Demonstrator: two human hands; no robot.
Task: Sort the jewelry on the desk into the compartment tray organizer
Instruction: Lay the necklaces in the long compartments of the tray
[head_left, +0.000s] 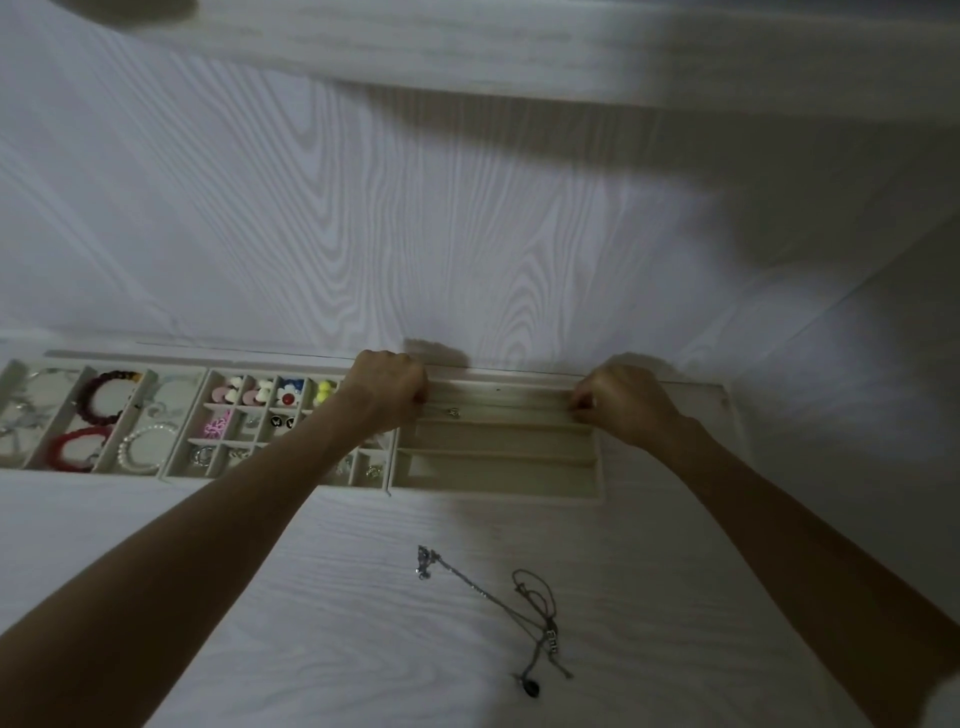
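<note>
Three cream trays stand in a row at the back of the white desk. The right tray (497, 491) has long slots. My left hand (388, 396) and my right hand (623, 402) sit at the two ends of its far slot, fingers curled and pinching. A small silver pendant (453, 412) lies in that slot between them; the thin chain itself is hardly visible. Two or three tangled silver necklaces (491, 597) lie on the desk in front of the tray.
The middle tray (183, 441) holds earrings and small charms in little compartments, partly hidden by my left forearm. The left tray (61, 415) holds dark red, red and pearl bracelets. A white wood-grain wall rises right behind the trays.
</note>
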